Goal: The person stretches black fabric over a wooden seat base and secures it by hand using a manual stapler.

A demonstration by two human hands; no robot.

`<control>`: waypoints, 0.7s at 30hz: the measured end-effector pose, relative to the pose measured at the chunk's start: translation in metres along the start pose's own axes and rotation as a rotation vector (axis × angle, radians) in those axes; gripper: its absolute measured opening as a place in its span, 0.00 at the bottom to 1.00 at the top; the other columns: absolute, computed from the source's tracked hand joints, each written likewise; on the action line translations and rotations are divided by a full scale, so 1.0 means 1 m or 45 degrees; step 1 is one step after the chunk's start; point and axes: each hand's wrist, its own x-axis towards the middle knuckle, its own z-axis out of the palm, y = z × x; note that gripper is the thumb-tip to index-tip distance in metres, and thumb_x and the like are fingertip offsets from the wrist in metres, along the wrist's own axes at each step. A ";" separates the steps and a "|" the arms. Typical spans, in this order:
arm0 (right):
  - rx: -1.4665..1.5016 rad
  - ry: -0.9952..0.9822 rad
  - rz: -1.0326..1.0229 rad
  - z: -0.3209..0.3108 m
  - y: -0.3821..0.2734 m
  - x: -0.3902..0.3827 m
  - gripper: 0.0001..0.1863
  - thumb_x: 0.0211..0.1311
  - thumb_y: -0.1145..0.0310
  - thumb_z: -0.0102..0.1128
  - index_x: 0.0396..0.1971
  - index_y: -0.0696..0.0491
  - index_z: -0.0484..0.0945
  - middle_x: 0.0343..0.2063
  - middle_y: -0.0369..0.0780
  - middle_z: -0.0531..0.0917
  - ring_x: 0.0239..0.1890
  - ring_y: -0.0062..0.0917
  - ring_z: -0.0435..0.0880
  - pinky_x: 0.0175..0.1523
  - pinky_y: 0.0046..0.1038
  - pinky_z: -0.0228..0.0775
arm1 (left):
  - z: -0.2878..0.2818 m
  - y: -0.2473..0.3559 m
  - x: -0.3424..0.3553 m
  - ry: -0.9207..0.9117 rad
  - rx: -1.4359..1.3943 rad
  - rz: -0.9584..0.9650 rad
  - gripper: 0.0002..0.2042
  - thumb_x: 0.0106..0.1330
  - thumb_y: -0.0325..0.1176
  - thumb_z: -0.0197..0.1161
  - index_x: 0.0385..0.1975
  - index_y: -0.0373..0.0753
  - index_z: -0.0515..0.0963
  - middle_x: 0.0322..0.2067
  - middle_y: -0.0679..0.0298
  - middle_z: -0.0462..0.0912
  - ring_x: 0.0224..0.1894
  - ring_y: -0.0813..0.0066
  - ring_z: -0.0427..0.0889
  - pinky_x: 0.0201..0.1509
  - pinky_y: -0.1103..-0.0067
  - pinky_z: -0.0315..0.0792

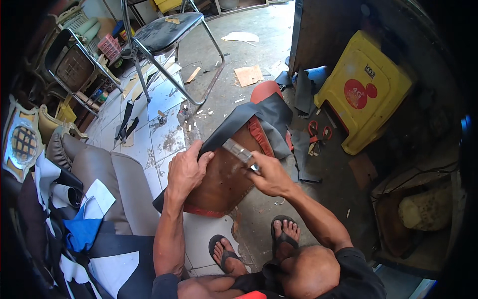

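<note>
In the head view, the step in hand looks like fastening a black cover (230, 123) over the edge of a brown board (224, 180) that has red fabric (259, 135) along parts of its rim. The left hand (187, 172) clasps the cover at the board's near-left edge, its thumb on top; the fingers beneath are partly hidden. The right hand (272, 175) is closed around a metal tool (239, 152), blurred but probably a hand stapler, with its nose pointing toward the cover's edge, ahead of the left hand. Whether it touches cannot be told. The next move seems to call for drawing the cover taut with the left hand and seating the tool squarely on the fold.

The board lies between the hands, tilted, its bare face toward the person; the loose cover spreads beyond both hands. Red-handled scissors (313, 130) lie on the floor, beyond and right of the right hand.
</note>
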 end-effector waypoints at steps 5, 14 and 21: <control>-0.263 0.094 -0.093 0.029 0.022 0.018 0.15 0.60 0.62 0.69 0.34 0.54 0.73 0.27 0.51 0.82 0.32 0.54 0.84 0.37 0.48 0.74 | 0.000 0.002 0.003 0.011 -0.074 0.085 0.14 0.71 0.43 0.68 0.46 0.42 0.80 0.27 0.44 0.85 0.35 0.37 0.85 0.39 0.56 0.76; 0.022 -0.064 -0.082 0.031 0.005 0.016 0.17 0.68 0.57 0.68 0.39 0.55 0.75 0.34 0.49 0.82 0.39 0.48 0.84 0.45 0.43 0.73 | -0.026 -0.056 0.000 -0.498 -0.528 0.086 0.24 0.75 0.40 0.64 0.66 0.37 0.74 0.50 0.56 0.85 0.53 0.67 0.82 0.61 0.71 0.73; -0.043 -0.134 -0.133 0.056 0.006 0.019 0.14 0.66 0.62 0.69 0.37 0.55 0.74 0.29 0.48 0.77 0.35 0.49 0.81 0.41 0.45 0.70 | -0.022 -0.060 -0.010 -0.421 -0.577 0.085 0.25 0.71 0.32 0.62 0.69 0.41 0.73 0.52 0.52 0.86 0.56 0.62 0.84 0.65 0.71 0.72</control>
